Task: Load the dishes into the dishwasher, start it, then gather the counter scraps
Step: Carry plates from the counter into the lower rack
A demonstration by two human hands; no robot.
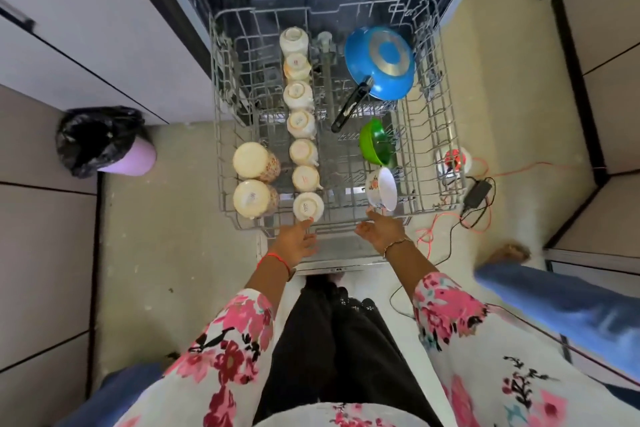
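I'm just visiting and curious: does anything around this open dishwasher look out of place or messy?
Yes. On the floor right of the rack, a tangle of orange and black cables and a black power adapter lie loose, which is odd so close to a wet appliance. Inside the rack, nothing stands out.

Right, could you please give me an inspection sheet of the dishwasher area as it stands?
Surface: pulled-out wire rack over the open dishwasher door.
Job's things: seven upturned cups in one column; two larger mugs at left; blue pan bottom up; green bowl and white floral bowl on edge.
Clutter: red-and-white object on the floor beside the rack.
Hands: left hand and right hand at the rack's front, fingers relaxed, holding nothing.
Cables: orange cable and black cable with adapter loose on the floor, right of the rack.
Surroundings: bin with black bag; another person's leg; cabinets.
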